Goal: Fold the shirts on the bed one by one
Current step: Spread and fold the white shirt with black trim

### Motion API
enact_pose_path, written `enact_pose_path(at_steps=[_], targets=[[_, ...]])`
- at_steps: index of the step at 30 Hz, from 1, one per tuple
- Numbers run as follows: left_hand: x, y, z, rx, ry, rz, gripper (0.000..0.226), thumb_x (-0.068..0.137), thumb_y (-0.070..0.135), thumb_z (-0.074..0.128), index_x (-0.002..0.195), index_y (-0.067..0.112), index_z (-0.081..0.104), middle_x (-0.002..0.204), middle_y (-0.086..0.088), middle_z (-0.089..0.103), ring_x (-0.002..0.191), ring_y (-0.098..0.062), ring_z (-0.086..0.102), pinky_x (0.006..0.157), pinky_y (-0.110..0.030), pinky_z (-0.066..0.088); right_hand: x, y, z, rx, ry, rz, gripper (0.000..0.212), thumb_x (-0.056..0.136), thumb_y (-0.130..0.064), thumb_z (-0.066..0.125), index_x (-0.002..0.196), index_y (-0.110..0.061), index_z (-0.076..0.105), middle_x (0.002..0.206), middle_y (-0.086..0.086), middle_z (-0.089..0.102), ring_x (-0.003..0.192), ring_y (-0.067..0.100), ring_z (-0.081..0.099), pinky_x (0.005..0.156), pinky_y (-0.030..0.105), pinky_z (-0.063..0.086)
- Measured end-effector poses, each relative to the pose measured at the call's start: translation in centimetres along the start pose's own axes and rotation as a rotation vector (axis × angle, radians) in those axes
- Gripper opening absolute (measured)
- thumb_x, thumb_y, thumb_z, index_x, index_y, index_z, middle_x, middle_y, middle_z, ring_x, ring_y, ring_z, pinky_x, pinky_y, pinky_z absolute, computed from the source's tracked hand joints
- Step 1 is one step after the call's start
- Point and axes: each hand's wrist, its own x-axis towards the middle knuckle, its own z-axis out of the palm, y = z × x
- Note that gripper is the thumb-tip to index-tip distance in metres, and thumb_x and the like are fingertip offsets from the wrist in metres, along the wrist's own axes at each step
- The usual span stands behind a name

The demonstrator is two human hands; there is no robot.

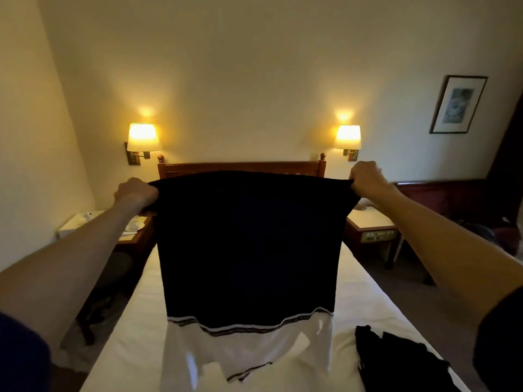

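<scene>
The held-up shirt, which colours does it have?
Shirt: dark navy above, white below, striped band between; head view.

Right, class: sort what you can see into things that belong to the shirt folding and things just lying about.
Belongs to the job:
- dark navy and white shirt with striped band, held up by left hand and right hand
- crumpled black shirt
- white-sheeted bed

Just lying about:
- two lit wall lamps
- framed picture
- white cup and saucer
</scene>
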Motion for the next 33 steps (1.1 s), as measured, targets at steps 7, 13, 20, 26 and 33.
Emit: enact_pose_path(at_steps=[7, 13, 20, 26, 33], targets=[[-0.1, 1.2, 0.2, -1.095, -0.272, -0.366, 0.02, 0.097, 0.004, 0.057, 0.116, 0.009, 0.06, 0.119, -0.017, 0.059, 0.089, -0.029, 0.068, 0.047, -0.023, 0.056, -1.1, 2.2, 0.6, 1.037, -0.207, 0.531, 0.021, 0.105, -0.008, 0.04, 0.101, 0.004, 0.057, 0.083, 0.025, 0.068, 0.06, 0.03, 0.07, 0.05, 0.038, 0.057], [-1.6, 5.6, 4.1, -1.242, -0.3, -0.253, 0.031, 0.1, 0.005, 0.053, 0.127, 0.014, 0.065, 0.13, -0.019, 0.057, 0.116, -0.034, 0.058, 0.072, -0.038, 0.06, -1.4, 5.2, 0.7, 1.422, -0.043, 0.42, 0.035, 0.104, 0.004, 0.036, 0.101, -0.004, 0.07, 0.116, 0.016, 0.063, 0.108, 0.029, 0.064, 0.09, 0.044, 0.057], [-4.0, 14.1, 12.2, -1.177, -0.368, 0.01, 0.046, 0.1, -0.012, 0.032, 0.13, 0.009, 0.06, 0.135, -0.018, 0.053, 0.124, -0.03, 0.053, 0.098, -0.037, 0.05, -1.8, 11.5, -2.1, 1.302, 0.315, 0.442, 0.054, 0.095, 0.011, 0.034, 0.085, -0.018, 0.078, 0.113, 0.013, 0.07, 0.103, 0.027, 0.068, 0.07, 0.031, 0.059], [-4.0, 23.7, 15.4, -1.274, -0.552, 0.223, 0.046, 0.099, -0.011, 0.032, 0.125, 0.015, 0.06, 0.124, -0.014, 0.057, 0.109, -0.024, 0.059, 0.09, -0.031, 0.053, -4.9, 14.0, -8.4, 1.354, 0.608, 0.296, 0.044, 0.084, 0.012, 0.048, 0.09, -0.019, 0.08, 0.1, 0.004, 0.075, 0.096, 0.021, 0.072, 0.078, 0.027, 0.059], [-4.0, 22.7, 18.5, -1.295, -0.652, 0.236, 0.041, 0.103, 0.001, 0.03, 0.113, 0.023, 0.064, 0.113, -0.007, 0.063, 0.106, -0.02, 0.062, 0.096, -0.034, 0.052, -13.1, 11.9, -7.3, 1.692, 0.264, -0.035, 0.043, 0.078, -0.004, 0.039, 0.078, -0.013, 0.08, 0.091, 0.006, 0.074, 0.088, 0.019, 0.067, 0.079, 0.029, 0.056]])
